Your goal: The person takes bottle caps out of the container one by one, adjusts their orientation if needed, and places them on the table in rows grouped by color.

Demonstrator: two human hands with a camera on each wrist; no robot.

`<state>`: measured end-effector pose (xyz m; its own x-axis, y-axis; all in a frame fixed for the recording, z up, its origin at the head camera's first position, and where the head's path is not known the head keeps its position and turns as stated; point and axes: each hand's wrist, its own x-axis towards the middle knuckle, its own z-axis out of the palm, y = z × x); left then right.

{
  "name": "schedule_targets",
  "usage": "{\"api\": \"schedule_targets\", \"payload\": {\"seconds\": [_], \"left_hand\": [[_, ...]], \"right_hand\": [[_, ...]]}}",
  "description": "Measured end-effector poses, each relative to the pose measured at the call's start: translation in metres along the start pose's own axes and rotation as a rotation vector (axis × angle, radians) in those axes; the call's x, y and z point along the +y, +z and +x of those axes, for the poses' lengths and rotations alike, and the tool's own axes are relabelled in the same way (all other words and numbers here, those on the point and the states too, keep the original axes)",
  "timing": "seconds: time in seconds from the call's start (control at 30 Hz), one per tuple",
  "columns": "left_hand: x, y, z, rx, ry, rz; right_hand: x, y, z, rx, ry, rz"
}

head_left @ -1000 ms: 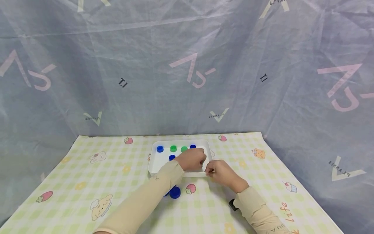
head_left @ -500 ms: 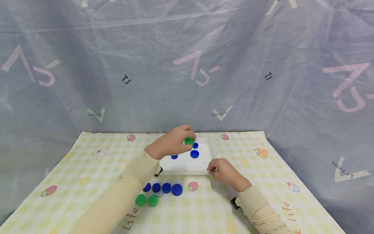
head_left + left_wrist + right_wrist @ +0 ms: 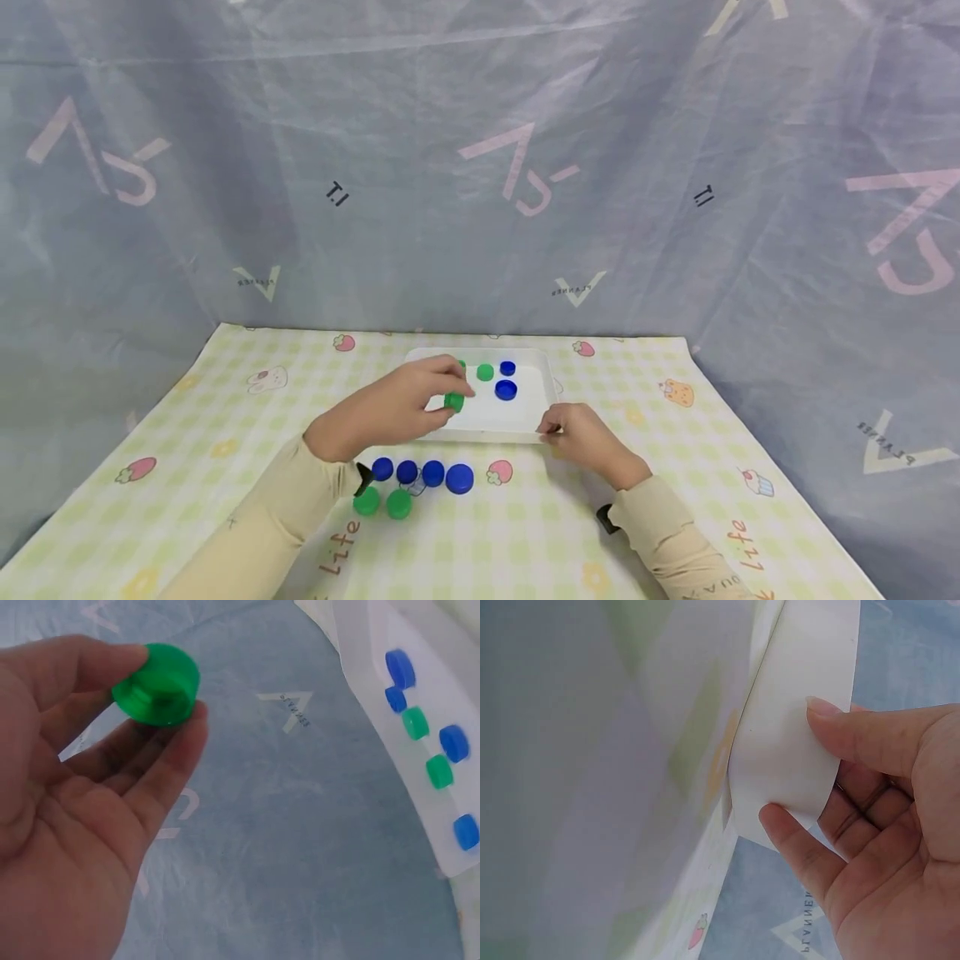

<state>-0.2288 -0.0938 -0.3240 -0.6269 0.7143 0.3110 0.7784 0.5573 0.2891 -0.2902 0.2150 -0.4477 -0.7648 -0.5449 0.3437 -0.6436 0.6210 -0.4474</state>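
Above the white tray, a green cap is pinched by the left hand, with the tray's near right corner gripped by the right hand, best held steady so no caps inside get bumped imo.

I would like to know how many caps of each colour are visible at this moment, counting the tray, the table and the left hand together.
Blue caps: 8 (4 in the white tray, 4 on the table)
Green caps: 5 (2 in the tray, 2 on the table, 1 in the left hand)
Total: 13
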Motion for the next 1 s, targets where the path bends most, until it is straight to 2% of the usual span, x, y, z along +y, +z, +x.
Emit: {"api": "schedule_targets", "payload": {"seconds": [0.07, 0.23, 0.33, 0.47, 0.57, 0.67, 0.87, 1.0], "left_hand": [[0.001, 0.003, -0.009, -0.029, -0.022, -0.073], [-0.002, 0.017, -0.026, -0.09, -0.09, -0.323], [-0.007, 0.03, -0.031, -0.131, -0.099, -0.38], [-0.012, 0.048, -0.033, -0.23, -0.111, -0.354], [-0.013, 0.061, -0.033, -0.297, -0.144, -0.293], [-0.013, 0.07, -0.033, -0.337, -0.177, -0.229], [-0.016, 0.078, -0.036, -0.367, -0.203, -0.13], [-0.019, 0.082, -0.039, -0.36, -0.18, -0.086]], "right_hand": [[-0.001, -0.001, 0.0, -0.004, 0.007, 0.003], [-0.003, -0.003, 0.001, 0.001, 0.014, 0.0], [-0.002, -0.002, 0.002, 0.006, 0.004, 0.0], [-0.001, -0.001, 0.002, 0.008, -0.002, 0.001], [0.001, 0.0, 0.002, 0.014, -0.002, -0.01], [0.003, 0.001, 0.002, 0.014, -0.005, -0.024], [0.005, 0.002, 0.003, 0.01, -0.012, -0.028], [0.004, 0.002, 0.002, 0.002, 0.0, -0.022]]}}
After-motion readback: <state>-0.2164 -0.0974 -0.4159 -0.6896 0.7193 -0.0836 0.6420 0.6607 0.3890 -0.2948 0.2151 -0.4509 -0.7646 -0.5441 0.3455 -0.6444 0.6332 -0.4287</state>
